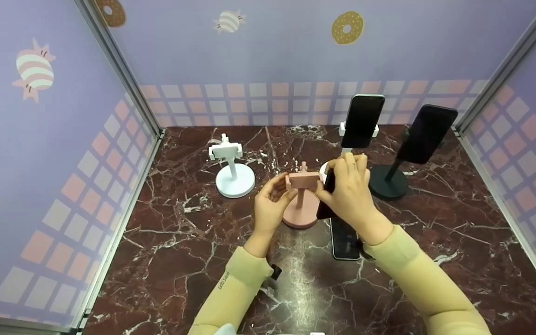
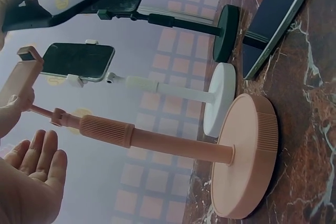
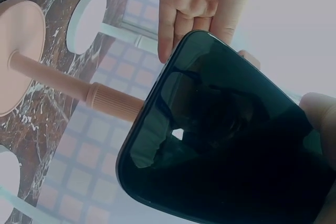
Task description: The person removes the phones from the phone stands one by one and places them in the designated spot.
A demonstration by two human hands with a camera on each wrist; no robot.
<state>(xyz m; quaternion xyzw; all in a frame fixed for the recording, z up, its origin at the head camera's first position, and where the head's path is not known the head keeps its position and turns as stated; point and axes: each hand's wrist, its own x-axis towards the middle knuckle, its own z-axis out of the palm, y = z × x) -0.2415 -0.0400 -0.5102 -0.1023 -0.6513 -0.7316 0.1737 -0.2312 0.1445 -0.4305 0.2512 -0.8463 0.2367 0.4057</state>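
Hands at a pink phone stand (image 1: 301,199), which stands upright on a dark marbled table (image 1: 170,265). The left hand (image 1: 271,207) is at the left end of the stand's clamp (image 1: 304,180); its thumb touches that end, while the other fingers extend loosely, spread apart from the thumb. The right hand (image 1: 351,190) grips a dark phone (image 3: 215,145) between thumb and fingers, just beside the clamp's right end; whether phone and clamp touch cannot be told. A second phone (image 1: 344,239) lies flat on the table, nearer the person. To the left stands a white stand (image 1: 234,180) with a bare holder. Behind the right hand, another white stand (image 2: 219,100) bears an upright, tilted phone (image 1: 363,121); to its right, a black stand (image 1: 389,182) bears a black phone (image 1: 427,134).
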